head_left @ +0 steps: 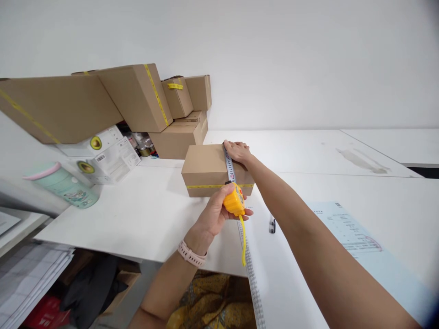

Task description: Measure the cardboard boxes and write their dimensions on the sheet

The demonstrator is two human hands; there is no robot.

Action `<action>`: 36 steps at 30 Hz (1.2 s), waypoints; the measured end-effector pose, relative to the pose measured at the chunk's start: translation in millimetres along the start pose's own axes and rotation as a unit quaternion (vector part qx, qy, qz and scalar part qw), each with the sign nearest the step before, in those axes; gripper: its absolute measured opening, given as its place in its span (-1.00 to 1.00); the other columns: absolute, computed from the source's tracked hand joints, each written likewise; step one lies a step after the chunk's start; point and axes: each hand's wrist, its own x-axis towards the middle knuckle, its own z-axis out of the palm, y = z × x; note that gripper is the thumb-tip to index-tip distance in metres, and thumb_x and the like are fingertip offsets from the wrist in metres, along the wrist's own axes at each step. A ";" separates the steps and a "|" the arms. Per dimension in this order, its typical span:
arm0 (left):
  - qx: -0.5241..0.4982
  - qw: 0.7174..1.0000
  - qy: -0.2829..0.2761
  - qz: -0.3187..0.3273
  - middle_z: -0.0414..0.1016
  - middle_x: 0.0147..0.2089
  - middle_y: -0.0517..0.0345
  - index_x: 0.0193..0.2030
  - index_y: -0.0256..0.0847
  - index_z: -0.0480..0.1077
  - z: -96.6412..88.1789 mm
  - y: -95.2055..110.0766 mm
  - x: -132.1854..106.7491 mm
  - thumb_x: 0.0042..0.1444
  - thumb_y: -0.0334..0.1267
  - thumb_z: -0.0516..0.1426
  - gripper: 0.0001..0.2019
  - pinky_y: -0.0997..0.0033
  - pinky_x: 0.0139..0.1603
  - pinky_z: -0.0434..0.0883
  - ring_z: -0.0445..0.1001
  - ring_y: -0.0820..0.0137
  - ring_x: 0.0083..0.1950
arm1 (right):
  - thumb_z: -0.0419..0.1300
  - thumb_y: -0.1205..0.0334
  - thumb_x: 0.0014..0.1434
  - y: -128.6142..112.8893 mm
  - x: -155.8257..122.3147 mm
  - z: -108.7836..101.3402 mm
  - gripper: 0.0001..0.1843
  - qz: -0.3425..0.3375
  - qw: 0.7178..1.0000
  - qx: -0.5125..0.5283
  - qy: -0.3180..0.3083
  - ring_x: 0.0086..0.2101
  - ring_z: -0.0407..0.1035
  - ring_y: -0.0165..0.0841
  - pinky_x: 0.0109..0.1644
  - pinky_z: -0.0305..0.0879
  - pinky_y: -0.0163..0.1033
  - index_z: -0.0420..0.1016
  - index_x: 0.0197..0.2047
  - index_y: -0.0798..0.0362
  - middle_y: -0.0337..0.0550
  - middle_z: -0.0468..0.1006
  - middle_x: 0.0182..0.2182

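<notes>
A small cardboard box (206,167) sits on the white bench (144,214) at the centre of the frame, with a tape blade (229,168) running across its top near its right edge. The left hand (212,215) is clenched around the yellow tape measure (234,201) at the box's near face, while the right hand (238,152) presses the blade's end onto the far edge, fingers curled over it. Larger cartons (137,98) pile up in the upper left, a green tumbler (61,185) lies at the left, and 1 dark pen (272,225) rests right of the hands.
</notes>
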 end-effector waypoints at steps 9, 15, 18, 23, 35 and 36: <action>0.007 1.000 -0.021 0.016 0.52 -0.15 0.03 -0.11 -0.29 0.44 -1.8 -4.7 -1.6 0.05 0.10 0.27 -0.53 0.31 -0.36 0.57 0.66 0.22 -0.34 | -0.35 0.14 0.41 10.5 14.1 13.2 -0.45 -0.075 0.984 -0.161 0.033 0.14 0.24 0.15 0.09 0.17 0.31 0.37 0.17 -0.02 0.07 0.43 0.24; 0.010 1.000 -0.008 -0.009 0.52 -0.17 0.04 -0.10 -0.29 0.42 -3.5 1.5 -3.2 0.01 0.08 0.29 -0.52 0.30 -0.42 0.56 0.65 0.21 -0.37 | -0.34 0.05 0.42 8.5 14.6 14.8 -0.42 -0.052 0.990 -0.122 0.041 0.19 0.20 0.12 0.18 0.12 0.27 0.40 0.16 0.01 0.03 0.42 0.27; 0.016 1.000 0.000 -0.014 0.54 -0.16 0.04 -0.12 -0.27 0.41 -4.9 4.6 -4.8 0.02 0.09 0.29 -0.53 0.32 -0.43 0.55 0.65 0.21 -0.38 | -0.25 0.04 0.40 7.5 16.2 14.6 -0.46 -0.040 0.996 -0.075 0.040 0.26 0.17 0.02 0.26 0.06 0.22 0.41 0.17 0.01 0.01 0.42 0.27; 0.028 1.000 0.003 -0.014 0.54 -0.16 0.03 -0.12 -0.28 0.41 -5.6 4.4 -5.2 0.01 0.09 0.30 -0.52 0.32 -0.42 0.55 0.64 0.22 -0.37 | -0.25 0.03 0.40 8.1 18.2 13.9 -0.45 -0.032 0.997 -0.067 0.026 0.26 0.21 -0.04 0.30 0.02 0.17 0.42 0.18 0.00 0.05 0.47 0.23; 0.081 0.997 -0.003 -0.017 0.50 -0.12 0.00 -0.10 -0.26 0.40 -8.9 12.5 -7.4 0.00 0.09 0.29 -0.52 0.29 -0.41 0.56 0.64 0.21 -0.36 | -0.17 -0.03 0.37 7.7 16.1 16.2 -0.43 -0.023 0.996 -0.072 0.037 0.25 0.21 -0.03 0.31 0.00 0.14 0.37 0.26 0.03 0.09 0.46 0.23; 0.082 0.996 -0.003 -0.016 0.50 -0.11 0.00 -0.11 -0.26 0.40 -8.9 11.8 -7.1 0.00 0.09 0.29 -0.52 0.30 -0.41 0.55 0.64 0.21 -0.36 | -0.16 -0.03 0.37 7.6 16.0 16.3 -0.43 -0.023 0.996 -0.074 0.037 0.25 0.21 -0.03 0.31 0.00 0.14 0.36 0.26 0.03 0.09 0.46 0.23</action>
